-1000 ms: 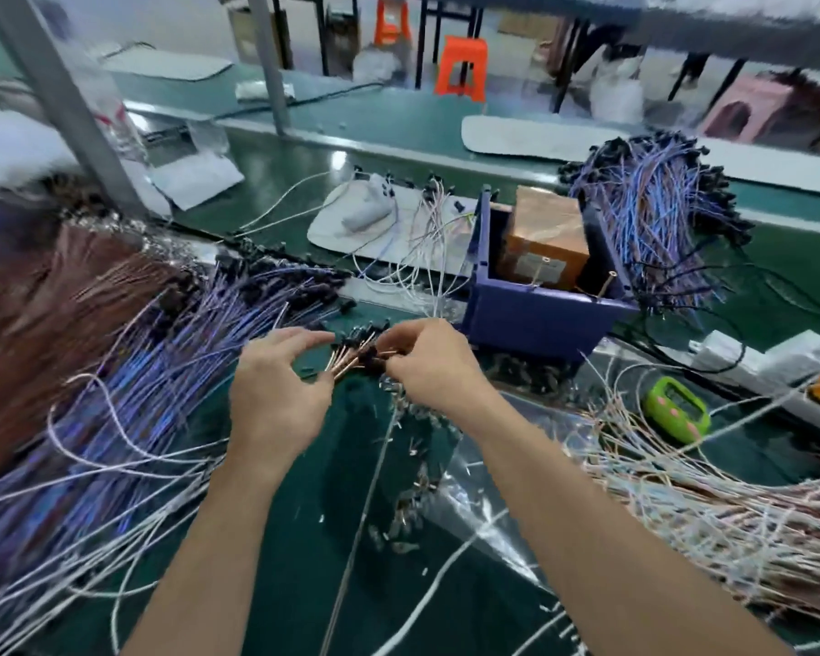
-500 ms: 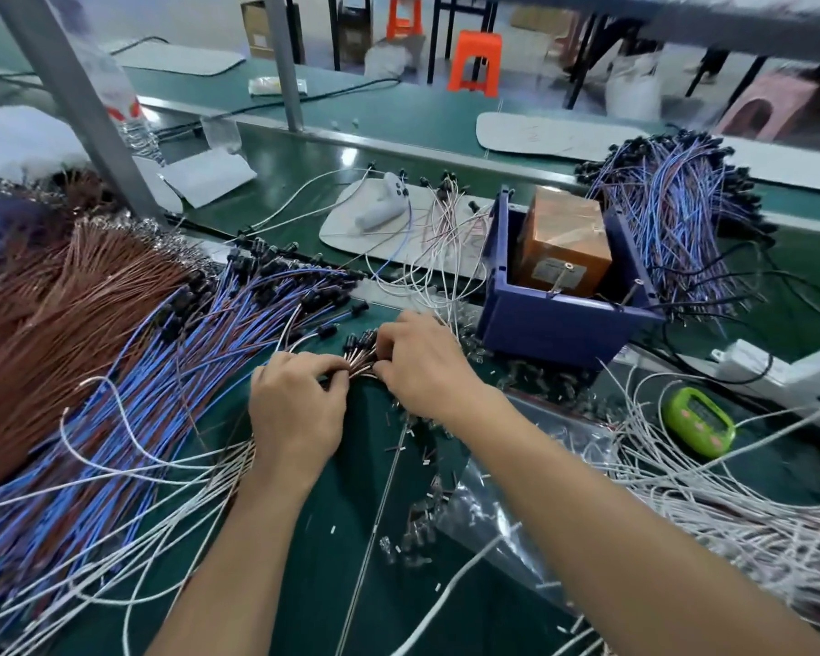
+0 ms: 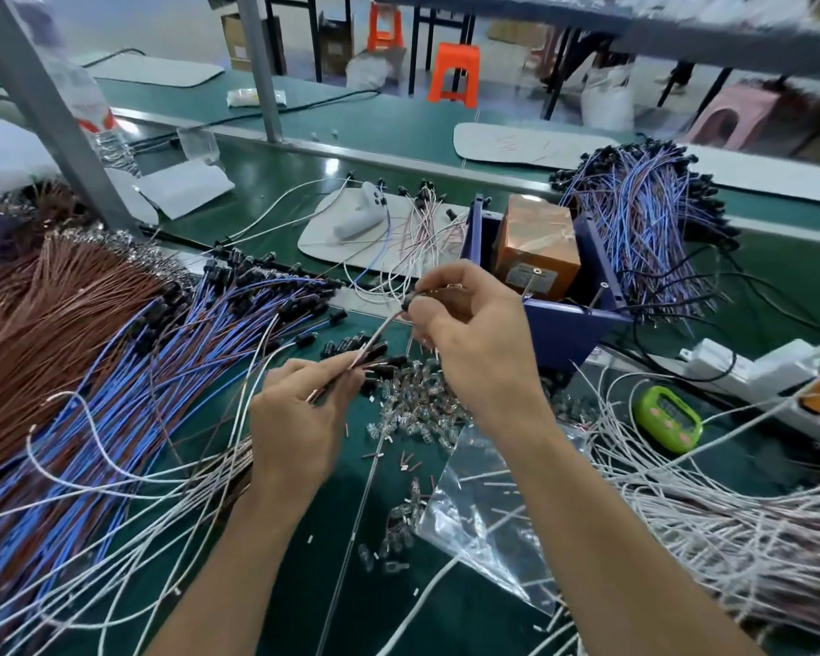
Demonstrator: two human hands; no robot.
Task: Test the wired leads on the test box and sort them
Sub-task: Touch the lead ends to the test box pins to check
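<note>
My left hand (image 3: 294, 419) grips a small bunch of wired leads (image 3: 370, 355) with black caps, low over the green bench. My right hand (image 3: 469, 333) is raised above it and pinches the black cap of one lead (image 3: 389, 324) drawn up out of that bunch. Just right of that hand stands the test box (image 3: 564, 324), a blue housing with an orange-brown block (image 3: 536, 243) inside. A loose heap of small clear bulbs (image 3: 413, 404) lies under my hands.
Blue-and-pink leads (image 3: 138, 371) and brown wires (image 3: 43, 305) fan out at left. Another blue bundle (image 3: 644, 220) lies behind the box. White wires (image 3: 730, 513) pile at right, by a green timer (image 3: 666, 419) and a white power strip (image 3: 749, 371). A clear bag (image 3: 488, 523) lies in front.
My right hand has lifted away from the left, drawing one lead up out of the bunch. My left hand has stayed low, holding the rest.
</note>
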